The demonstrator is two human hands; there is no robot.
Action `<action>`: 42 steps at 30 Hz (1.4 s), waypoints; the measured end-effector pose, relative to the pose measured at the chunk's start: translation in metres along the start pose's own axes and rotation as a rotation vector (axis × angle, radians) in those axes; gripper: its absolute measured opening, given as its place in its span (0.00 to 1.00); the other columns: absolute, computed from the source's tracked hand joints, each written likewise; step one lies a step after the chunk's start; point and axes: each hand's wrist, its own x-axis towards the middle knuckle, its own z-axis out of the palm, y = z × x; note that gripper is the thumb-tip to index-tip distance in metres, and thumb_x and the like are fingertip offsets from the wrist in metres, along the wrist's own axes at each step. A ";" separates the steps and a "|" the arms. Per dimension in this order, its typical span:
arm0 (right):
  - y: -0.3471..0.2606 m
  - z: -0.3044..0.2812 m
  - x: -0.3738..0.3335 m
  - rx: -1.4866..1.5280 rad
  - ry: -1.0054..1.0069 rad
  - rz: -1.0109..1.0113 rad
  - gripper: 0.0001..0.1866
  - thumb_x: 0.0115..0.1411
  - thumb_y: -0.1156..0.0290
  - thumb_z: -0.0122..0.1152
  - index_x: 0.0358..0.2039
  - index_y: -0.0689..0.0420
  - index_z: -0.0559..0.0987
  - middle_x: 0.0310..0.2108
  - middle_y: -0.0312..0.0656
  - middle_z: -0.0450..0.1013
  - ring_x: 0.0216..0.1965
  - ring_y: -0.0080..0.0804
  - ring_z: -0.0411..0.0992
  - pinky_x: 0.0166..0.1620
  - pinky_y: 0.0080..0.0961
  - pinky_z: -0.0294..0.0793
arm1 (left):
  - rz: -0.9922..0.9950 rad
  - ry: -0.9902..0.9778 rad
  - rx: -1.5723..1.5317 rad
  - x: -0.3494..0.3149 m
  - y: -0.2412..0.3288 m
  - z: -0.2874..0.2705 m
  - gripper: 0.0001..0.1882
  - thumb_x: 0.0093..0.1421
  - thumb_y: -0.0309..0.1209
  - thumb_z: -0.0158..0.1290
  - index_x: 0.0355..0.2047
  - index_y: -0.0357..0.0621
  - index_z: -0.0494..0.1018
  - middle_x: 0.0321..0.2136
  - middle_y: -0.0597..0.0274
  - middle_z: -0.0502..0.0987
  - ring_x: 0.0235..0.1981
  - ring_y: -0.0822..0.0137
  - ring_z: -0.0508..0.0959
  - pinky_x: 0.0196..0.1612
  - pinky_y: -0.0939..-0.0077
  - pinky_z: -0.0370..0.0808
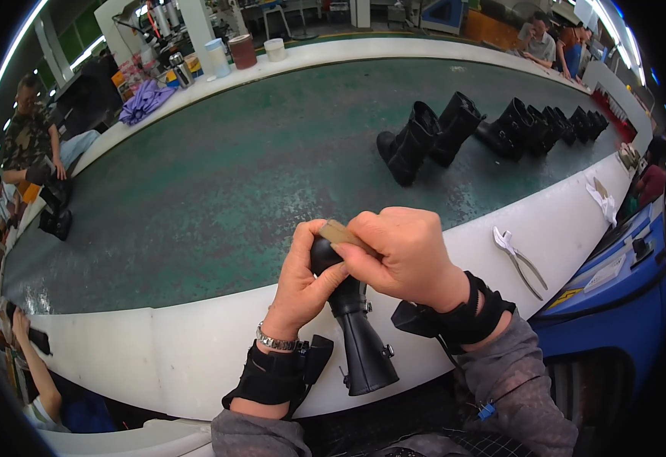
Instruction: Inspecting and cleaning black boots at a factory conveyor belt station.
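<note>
A black boot (365, 346) with metal buckles lies over the near white edge of the table, its shaft toward me and its toe pointing away. My left hand (301, 276) is closed around the toe end, fingers on its far side and thumb on the near side. My right hand (407, 250) grips a small tan block (339, 233) that lies against the toe. Whether the block is rubber or another material cannot be made out. Most of the boot's foot is hidden behind both hands.
Pincers (517, 257) lie on the white ledge (462, 259) to my right. Black boots (417, 141) stand in a row across the green belt (219, 167). At the left, a seated person (40, 145) handles another boot. Tubs (242, 52) and purple cloth (146, 101) sit along the far ledge.
</note>
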 end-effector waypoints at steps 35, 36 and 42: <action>0.003 0.018 -0.001 -0.103 -0.050 -0.072 0.07 0.46 0.69 0.63 0.20 0.53 0.72 0.13 0.34 0.68 0.17 0.32 0.69 0.21 0.27 0.67 | 0.029 0.120 0.116 0.002 -0.012 -0.006 0.25 0.54 0.28 0.57 0.51 0.41 0.62 0.43 0.60 0.66 0.45 0.68 0.68 0.51 0.73 0.66; 0.004 0.012 0.000 -0.165 -0.116 -0.056 0.07 0.46 0.69 0.62 0.20 0.53 0.72 0.13 0.35 0.68 0.17 0.33 0.69 0.21 0.27 0.67 | 0.029 0.120 0.117 0.002 -0.010 -0.006 0.25 0.54 0.28 0.57 0.51 0.41 0.62 0.43 0.60 0.66 0.45 0.68 0.68 0.51 0.73 0.66; 0.003 -0.008 0.002 -0.199 -0.232 -0.005 0.07 0.46 0.69 0.62 0.18 0.53 0.72 0.12 0.36 0.67 0.16 0.34 0.70 0.20 0.28 0.66 | 0.023 0.108 0.128 0.002 -0.012 -0.008 0.26 0.55 0.30 0.59 0.51 0.44 0.61 0.41 0.66 0.68 0.42 0.74 0.70 0.47 0.79 0.69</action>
